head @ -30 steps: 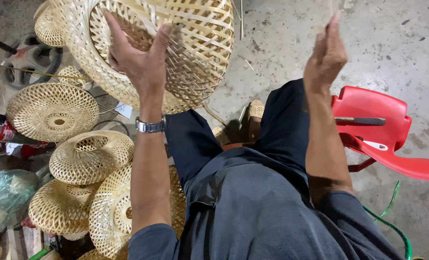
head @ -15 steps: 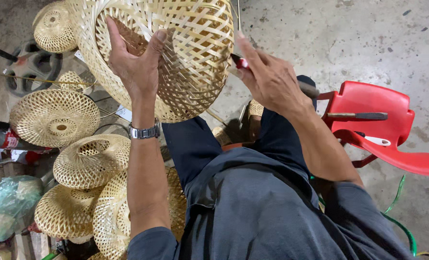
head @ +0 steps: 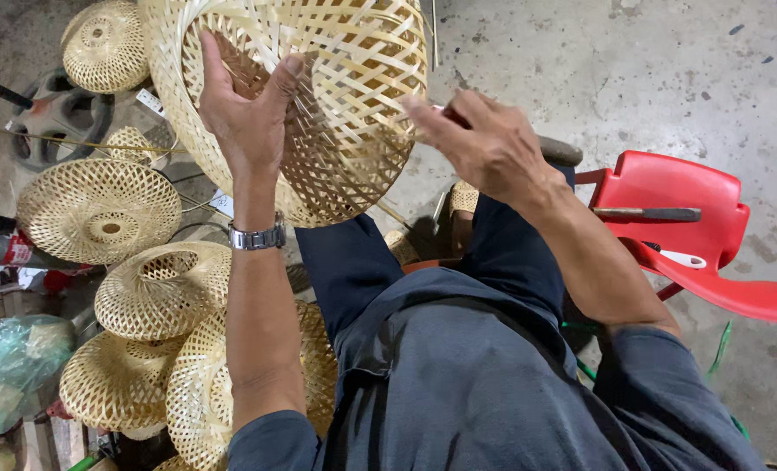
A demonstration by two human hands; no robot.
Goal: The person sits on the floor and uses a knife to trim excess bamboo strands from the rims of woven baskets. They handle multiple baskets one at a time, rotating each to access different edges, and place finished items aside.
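Head view, one entry.

Basket: woven of pale bamboo strips in an open lattice, dome-shaped, held up above the person's knees with its open mouth turned toward the left hand.

Left hand: wrapped over the basket's rim, thumb pressed on the outer weave, fingers inside; grasping the basket. A metal wristwatch sat on that wrist.

Right hand: at the basket's right side, index finger stretched out to the weave. The other fingers were curled around something small; what it was could not be told.

Stack of finished baskets: to the left of the held basket and lower, on the floor, several lying mouth-down or tilted. One more basket lay apart from the stack, just left of the held basket.

Red plastic chair: to the right of the held basket, beside the person's right arm. A knife lay on its seat.

Green plastic bag: left of the stack, well below the held basket.

Concrete floor: grey, under everything.
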